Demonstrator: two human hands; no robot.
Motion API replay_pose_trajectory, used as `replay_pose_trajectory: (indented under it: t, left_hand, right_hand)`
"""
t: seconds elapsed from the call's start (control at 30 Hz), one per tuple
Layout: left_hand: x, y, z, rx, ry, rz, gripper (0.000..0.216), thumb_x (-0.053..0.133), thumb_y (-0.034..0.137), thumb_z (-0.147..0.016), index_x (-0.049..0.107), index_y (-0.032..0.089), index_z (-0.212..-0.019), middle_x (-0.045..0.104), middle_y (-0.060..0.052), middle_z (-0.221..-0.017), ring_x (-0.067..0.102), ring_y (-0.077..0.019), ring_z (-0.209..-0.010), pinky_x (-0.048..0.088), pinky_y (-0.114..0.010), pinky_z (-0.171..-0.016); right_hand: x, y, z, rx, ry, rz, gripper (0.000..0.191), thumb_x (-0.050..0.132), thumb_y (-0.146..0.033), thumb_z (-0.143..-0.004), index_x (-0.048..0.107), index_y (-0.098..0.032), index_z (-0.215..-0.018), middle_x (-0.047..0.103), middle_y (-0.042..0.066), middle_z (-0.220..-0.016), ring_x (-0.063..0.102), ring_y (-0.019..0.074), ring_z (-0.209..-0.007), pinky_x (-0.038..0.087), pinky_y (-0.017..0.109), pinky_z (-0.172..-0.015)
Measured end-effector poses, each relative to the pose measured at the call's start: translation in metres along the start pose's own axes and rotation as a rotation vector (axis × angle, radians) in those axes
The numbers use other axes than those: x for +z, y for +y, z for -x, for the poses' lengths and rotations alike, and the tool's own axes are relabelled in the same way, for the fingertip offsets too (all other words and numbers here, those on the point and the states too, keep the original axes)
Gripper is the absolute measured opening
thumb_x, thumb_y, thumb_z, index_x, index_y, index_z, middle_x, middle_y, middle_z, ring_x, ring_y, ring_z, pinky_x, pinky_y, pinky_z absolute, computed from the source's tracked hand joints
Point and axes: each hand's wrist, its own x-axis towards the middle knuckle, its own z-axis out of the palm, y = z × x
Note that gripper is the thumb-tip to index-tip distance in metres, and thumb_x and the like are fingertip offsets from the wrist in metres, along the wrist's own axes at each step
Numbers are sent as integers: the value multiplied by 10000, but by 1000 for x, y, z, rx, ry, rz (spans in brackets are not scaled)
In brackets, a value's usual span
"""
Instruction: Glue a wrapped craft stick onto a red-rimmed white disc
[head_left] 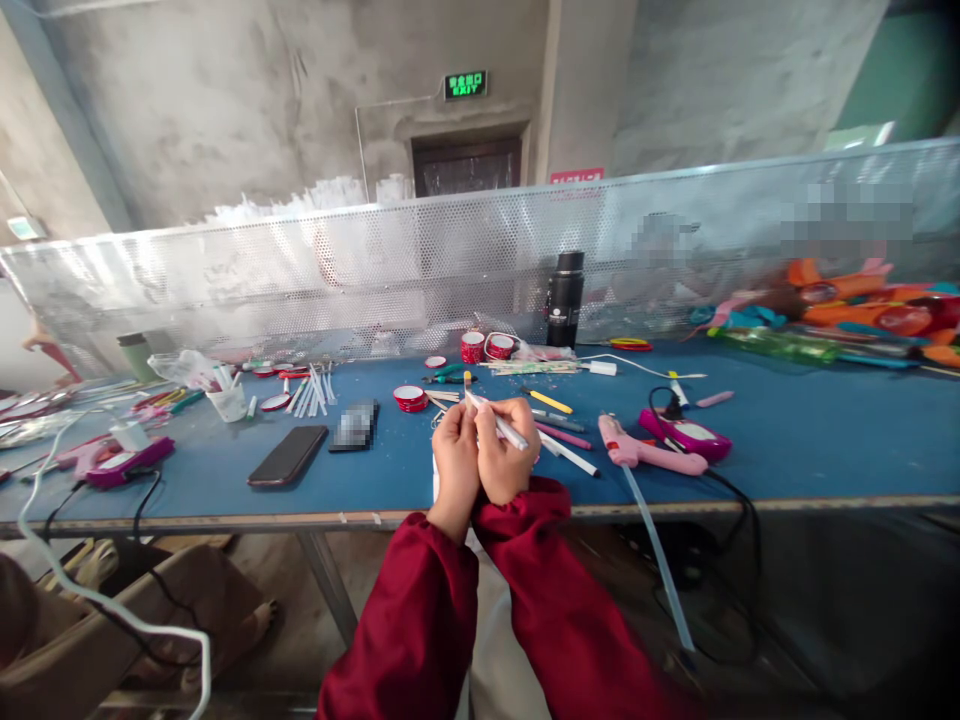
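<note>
My left hand (455,462) and my right hand (507,450) are pressed together over the near edge of the blue table (787,440), both in dark red sleeves. The fingers of both are closed round a thin white stick (501,426) that slants from upper left to lower right. Its left tip pokes out above my left fingers, and its right end shows past my right knuckles. Just right of my hands lie more white and pink sticks (568,447) and a pink glue gun (646,453) with a long clear glue rod (660,555) hanging past the table edge.
A black phone (288,455) lies to the left, with rolls of red tape (410,397), a cup of sticks (228,402) and scattered white sticks (311,392). A black flask (564,298) stands by the perforated metal screen (300,280). Colourful toys (862,310) pile at right.
</note>
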Motion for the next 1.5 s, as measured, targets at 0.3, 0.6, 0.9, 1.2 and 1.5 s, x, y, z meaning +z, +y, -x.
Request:
replay_pose_trajectory:
  t: [0.3, 0.6, 0.9, 1.2, 1.5]
  left_hand:
    - [-1, 1, 0, -2, 0, -15, 254, 601, 426, -924, 610, 200, -807, 603, 1, -771, 503, -140, -712, 422, -246, -664]
    - [0, 4, 1, 0, 10, -24, 267, 601, 429, -928, 604, 197, -797, 598, 2, -769, 499, -137, -713, 418, -247, -665]
    - [0, 2, 0, -7, 11, -5, 282, 595, 454, -933, 616, 196, -821, 598, 4, -767, 501, -137, -707, 420, -249, -663]
    - [0, 2, 0, -2, 15, -29, 281, 587, 450, -938, 619, 200, -814, 612, -2, -774, 511, -139, -715, 421, -244, -664]
    - [-1, 0, 0, 0, 24, -21, 285, 598, 457, -935, 626, 198, -821, 609, 0, -774, 510, -138, -715, 423, -243, -671]
  right_hand:
    - [0, 1, 1, 10, -5, 10, 211, 622, -428, -958, 584, -232, -891, 684, 38, -827, 665, 211, -785, 526, 333, -682]
    - [1, -1, 0, 4, -3, 5, 221, 616, -440, -969, 586, -232, -901, 699, 41, -845, 680, 205, -785, 540, 334, -700]
    - [1, -1, 0, 12, 20, 21, 210, 614, -424, -968, 587, -230, -892, 692, 39, -828, 673, 206, -765, 534, 339, -691]
    - [0, -2, 0, 2, 5, 16, 197, 614, -418, -966, 587, -234, -898, 700, 37, -831, 684, 210, -770, 540, 345, -698]
    - [1, -3, 1, -1, 26, 19, 197, 608, -410, -967, 589, -230, -888, 696, 39, -834, 686, 214, -778, 539, 352, -714]
